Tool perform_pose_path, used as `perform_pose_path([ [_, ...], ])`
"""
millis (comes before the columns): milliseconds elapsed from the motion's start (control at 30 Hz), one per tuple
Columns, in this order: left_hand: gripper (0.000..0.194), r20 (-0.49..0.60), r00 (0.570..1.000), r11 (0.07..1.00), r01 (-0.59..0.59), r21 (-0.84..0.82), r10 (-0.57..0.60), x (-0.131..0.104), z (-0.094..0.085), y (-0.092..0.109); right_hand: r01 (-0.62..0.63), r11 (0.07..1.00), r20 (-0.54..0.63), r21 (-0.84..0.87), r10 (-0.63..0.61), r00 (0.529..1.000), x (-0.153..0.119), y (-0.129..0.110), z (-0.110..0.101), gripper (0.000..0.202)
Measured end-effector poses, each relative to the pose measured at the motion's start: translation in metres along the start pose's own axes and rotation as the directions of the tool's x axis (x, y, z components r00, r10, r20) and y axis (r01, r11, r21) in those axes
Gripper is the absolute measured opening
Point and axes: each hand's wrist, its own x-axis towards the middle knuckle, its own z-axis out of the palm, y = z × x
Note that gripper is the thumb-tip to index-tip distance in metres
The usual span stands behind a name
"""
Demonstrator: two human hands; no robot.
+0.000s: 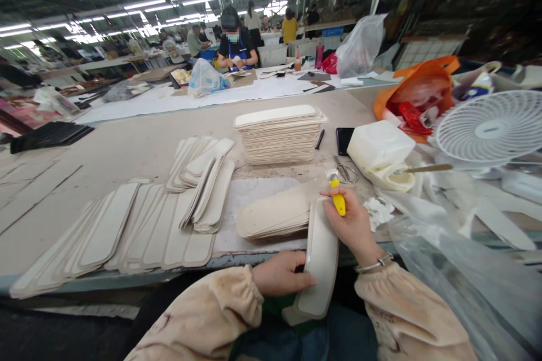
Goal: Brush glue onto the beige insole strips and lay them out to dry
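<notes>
My left hand [284, 274] grips the edge of a long cream panel [322, 259] with rounded corners, thumb on its face. The panel is tilted over the table's front edge, its low end above my lap. My right hand [350, 224] closes round a small yellow-handled tool [338, 198] at the panel's upper end; the tool's pale head points away, its kind unclear. Just left of the panel lies a low stack of beige panels [275, 211] on a light sheet [228, 242]. Fanned-out cream panels [110, 225] spread farther left.
A tall stack of panels [279, 135] stands behind. To the right are scissors [348, 172], a black phone [344, 140], a white plastic container [379, 144] with a brush-like stick, an orange bag [387, 102] and a white fan [491, 130]. A co-worker [237, 48] sits across.
</notes>
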Motion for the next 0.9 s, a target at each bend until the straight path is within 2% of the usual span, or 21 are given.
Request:
perform_pose_path([
  [333,0.039,-0.006,1.0,0.999,-0.006,0.046,0.006,0.0011,-0.0002,0.0018,-0.01,1.0,0.004,0.007,0.01,1.0,-0.0006,-0.0019,-0.0007,0.02],
  [633,0.04,-0.016,1.0,1.0,-0.004,-0.003,0.004,-0.0004,0.0016,0.0019,0.024,1.0,-0.013,0.008,-0.024,1.0,0.0002,-0.0013,0.0023,0.02],
  [900,0.037,-0.017,1.0,0.998,-0.013,0.053,0.014,0.0006,0.0001,0.0042,0.062,0.998,-0.019,-0.018,-0.062,0.998,-0.001,-0.0027,0.0018,0.019],
])
